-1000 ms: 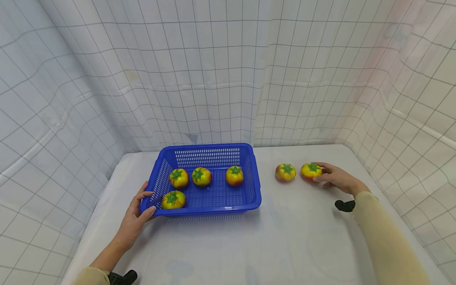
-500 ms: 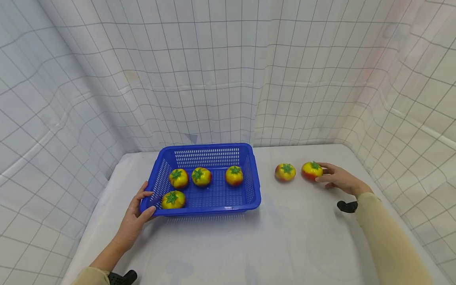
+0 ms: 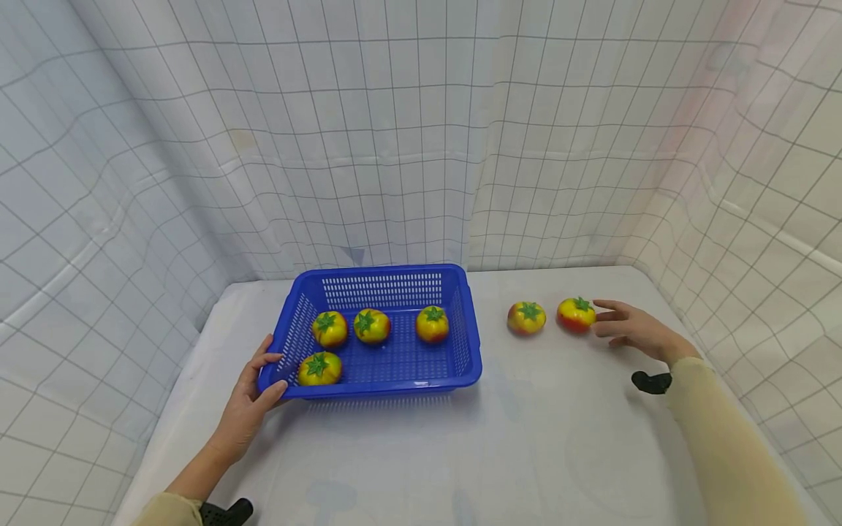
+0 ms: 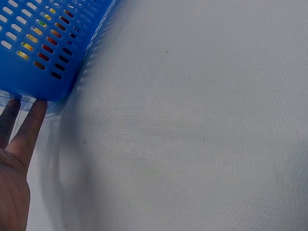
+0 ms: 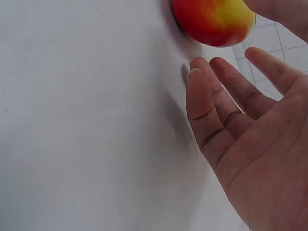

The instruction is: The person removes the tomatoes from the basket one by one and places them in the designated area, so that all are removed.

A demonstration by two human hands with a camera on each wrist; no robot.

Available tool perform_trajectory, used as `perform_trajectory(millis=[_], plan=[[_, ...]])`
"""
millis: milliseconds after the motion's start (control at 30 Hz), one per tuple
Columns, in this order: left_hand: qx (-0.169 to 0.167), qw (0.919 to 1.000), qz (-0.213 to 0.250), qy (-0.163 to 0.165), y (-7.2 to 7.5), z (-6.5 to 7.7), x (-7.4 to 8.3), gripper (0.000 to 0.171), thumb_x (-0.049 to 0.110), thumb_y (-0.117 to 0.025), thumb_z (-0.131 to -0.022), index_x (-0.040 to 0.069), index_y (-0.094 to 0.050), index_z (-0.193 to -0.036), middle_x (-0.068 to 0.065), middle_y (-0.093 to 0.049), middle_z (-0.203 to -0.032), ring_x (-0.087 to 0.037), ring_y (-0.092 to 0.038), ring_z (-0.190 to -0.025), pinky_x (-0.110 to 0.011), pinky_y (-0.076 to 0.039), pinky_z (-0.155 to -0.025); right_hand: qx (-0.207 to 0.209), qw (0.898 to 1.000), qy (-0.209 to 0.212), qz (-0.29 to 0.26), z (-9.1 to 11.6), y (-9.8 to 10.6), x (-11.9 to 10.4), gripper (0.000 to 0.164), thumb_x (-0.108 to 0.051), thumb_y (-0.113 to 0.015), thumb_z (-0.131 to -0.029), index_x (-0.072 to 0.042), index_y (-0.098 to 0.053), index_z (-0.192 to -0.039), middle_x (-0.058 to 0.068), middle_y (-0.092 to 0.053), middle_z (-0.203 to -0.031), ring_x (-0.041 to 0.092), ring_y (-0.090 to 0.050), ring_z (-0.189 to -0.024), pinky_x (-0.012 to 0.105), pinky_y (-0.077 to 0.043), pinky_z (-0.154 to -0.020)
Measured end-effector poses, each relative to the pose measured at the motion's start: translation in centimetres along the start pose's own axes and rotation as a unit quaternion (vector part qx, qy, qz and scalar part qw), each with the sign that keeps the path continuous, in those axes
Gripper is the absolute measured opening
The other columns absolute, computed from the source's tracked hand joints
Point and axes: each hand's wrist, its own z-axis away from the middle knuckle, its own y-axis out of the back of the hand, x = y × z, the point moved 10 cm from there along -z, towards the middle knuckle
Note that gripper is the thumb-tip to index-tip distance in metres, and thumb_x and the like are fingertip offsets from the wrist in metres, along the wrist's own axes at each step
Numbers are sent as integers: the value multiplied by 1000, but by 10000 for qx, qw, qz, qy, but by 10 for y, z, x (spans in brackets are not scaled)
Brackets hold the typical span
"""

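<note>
A blue plastic basket (image 3: 388,389) with slotted sides stands on the white cloth. Inside are several yellow-and-red fruits with green star-shaped tops, one of them a fruit (image 3: 432,325) on the right side. My left hand (image 3: 245,409) grips the rim at its front left corner, fingers on the left side and thumb at the front. Two similar fruits are on the cloth right of the basket: a nearer one (image 3: 526,318) and a farther one (image 3: 575,315). My right hand (image 3: 634,330) is just right of the farther fruit, fingers spread and holding nothing; the right wrist view (image 5: 214,19) shows that fruit apart from the fingertips.
White cloth (image 3: 408,467) covers the table. Gridded white curtains (image 3: 421,146) hang behind and on both sides. A black wrist device (image 3: 651,382) sits by the right sleeve, and another (image 3: 226,513) by the left.
My right hand has let go of the farther fruit and drawn back slightly to the right. That fruit now stands a little turned, showing more red. My left hand and the basket have barely moved.
</note>
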Motion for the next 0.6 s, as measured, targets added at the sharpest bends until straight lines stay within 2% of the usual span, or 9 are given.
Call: perform_trajectory(millis=[200,433,500,600], plan=[[-4,10000,4,11,0,0,0,45,6,-49,-107,8,-33,-149,9,1,-172,-55,-6,-149,-18,-51,-92,74,9995,315,-44,11,9,-7,75,-28,-58,-105,0,-17,-161,32,-34,-156,41,-52,-128,27,-53,-91],[13,10000,-24,35,0,0,0,46,6,-49,-107,8,-32,-149,9,1,-172,-55,-6,-149,-18,-51,-92,389,9977,399,385,20,18,-20,72,-37,-53,-107,0,-22,-160,32,-37,-154,47,-48,-130,25,-53,-88],[18,10000,-28,38,0,0,0,46,7,-49,-107,8,-33,-149,9,1,-172,-55,-6,-149,-18,-51,-92,536,9960,408,585,23,21,-24,72,-39,-53,-107,0,-24,-160,31,-39,-154,46,-49,-129,25,-53,-88],[14,10000,-28,41,0,0,0,46,7,-49,-107,8,-32,-150,9,1,-172,-55,-5,-149,-18,-51,-92,772,9926,418,843,25,27,-29,71,-41,-53,-107,-1,-26,-159,28,-41,-153,36,-53,-125,24,-53,-87]])
